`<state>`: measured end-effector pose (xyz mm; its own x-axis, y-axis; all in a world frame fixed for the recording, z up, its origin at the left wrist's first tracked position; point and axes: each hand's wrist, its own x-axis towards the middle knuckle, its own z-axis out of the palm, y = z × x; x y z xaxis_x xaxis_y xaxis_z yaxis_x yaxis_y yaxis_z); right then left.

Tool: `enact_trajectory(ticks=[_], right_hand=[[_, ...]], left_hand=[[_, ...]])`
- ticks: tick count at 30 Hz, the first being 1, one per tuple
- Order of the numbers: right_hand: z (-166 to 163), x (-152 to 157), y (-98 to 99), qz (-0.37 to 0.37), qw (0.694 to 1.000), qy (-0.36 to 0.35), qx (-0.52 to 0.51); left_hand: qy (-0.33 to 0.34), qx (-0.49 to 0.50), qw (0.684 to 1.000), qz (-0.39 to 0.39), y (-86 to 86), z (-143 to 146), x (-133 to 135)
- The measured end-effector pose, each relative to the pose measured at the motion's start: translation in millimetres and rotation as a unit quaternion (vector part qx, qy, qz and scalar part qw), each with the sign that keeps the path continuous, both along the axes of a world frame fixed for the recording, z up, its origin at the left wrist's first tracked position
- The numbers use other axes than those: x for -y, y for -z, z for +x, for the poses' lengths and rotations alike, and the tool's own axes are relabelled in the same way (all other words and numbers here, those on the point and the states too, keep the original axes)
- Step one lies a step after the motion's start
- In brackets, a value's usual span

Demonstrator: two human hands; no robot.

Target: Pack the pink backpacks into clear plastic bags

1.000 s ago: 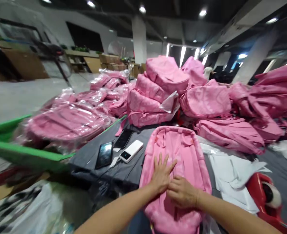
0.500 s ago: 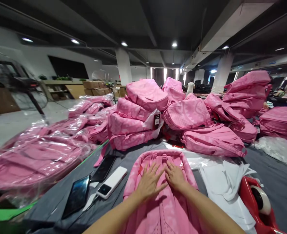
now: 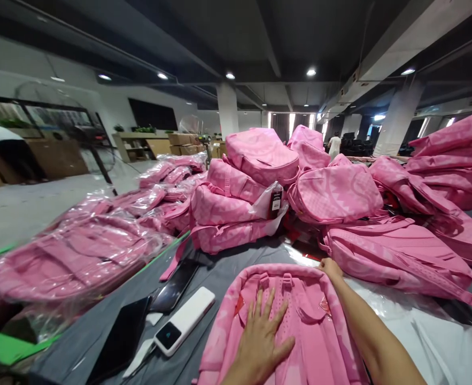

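Observation:
A pink patterned backpack (image 3: 318, 342) lies in front of me with its straps and padded back facing up. My left hand (image 3: 260, 331) rests flat on that back panel, fingers spread. At the bag's top right corner is my right hand (image 3: 332, 267), its fingers curled beside the rim and the clear plastic bags (image 3: 374, 294). What those fingers hold, if anything, is hidden. A white power bank (image 3: 185, 321) with a cable lies left of the backpack, next to two dark phones, one nearer (image 3: 119, 342) and one farther (image 3: 175, 286).
Several pink backpacks (image 3: 335, 192) are heaped across the back of the grey-covered table (image 3: 244, 254). Plastic-wrapped backpacks (image 3: 79, 256) are piled at left, beyond a green edge (image 3: 11, 345). A standing fan (image 3: 95, 144) and a bent-over person (image 3: 13, 149) are farther off.
My right hand has moved from the back panel to the bag's top right corner, and its fingers have curled. The left stays flat on the bag. The view has swung left.

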<state>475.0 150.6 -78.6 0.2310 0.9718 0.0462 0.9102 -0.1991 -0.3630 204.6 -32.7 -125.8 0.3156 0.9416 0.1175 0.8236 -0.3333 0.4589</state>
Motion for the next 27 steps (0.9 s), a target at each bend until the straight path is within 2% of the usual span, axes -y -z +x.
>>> enact_trajectory(ticks=[2,4,9,12,17,20,22,25,27], right_hand=[[10,-2,9.9,0.015,1.0,0.009,-0.014],[20,-3,9.4,0.055,0.998,0.017,-0.017],[29,0,-19.9,0.211,0.977,0.013,0.015],[30,7,-59.4,0.316,0.948,-0.018,0.029],[27,35,-167.3,0.445,0.882,-0.142,0.062],[10,82,-216.9,0.479,0.846,-0.22,0.081],[-5,127,-229.3,0.464,0.83,-0.295,0.098],[-21,209,-218.8,0.383,0.813,-0.415,0.142],[-25,262,-197.7,0.35,0.794,-0.47,0.162]], left_hand=[[0.0,0.003,1.0,0.003,1.5,-1,-1],[0.0,0.002,1.0,-0.002,1.2,-1,-1],[0.0,0.002,1.0,-0.018,-4.6,1,-1],[0.002,0.011,1.0,-0.028,-10.8,2,0],[0.006,0.027,0.999,-0.027,-17.3,1,4],[0.022,0.04,0.999,-0.012,-11.8,0,0],[0.035,0.057,0.997,0.038,-9.1,0,-5],[0.038,0.128,0.985,0.111,-15.6,0,2],[0.061,0.272,0.956,0.092,-24.4,-1,27]])
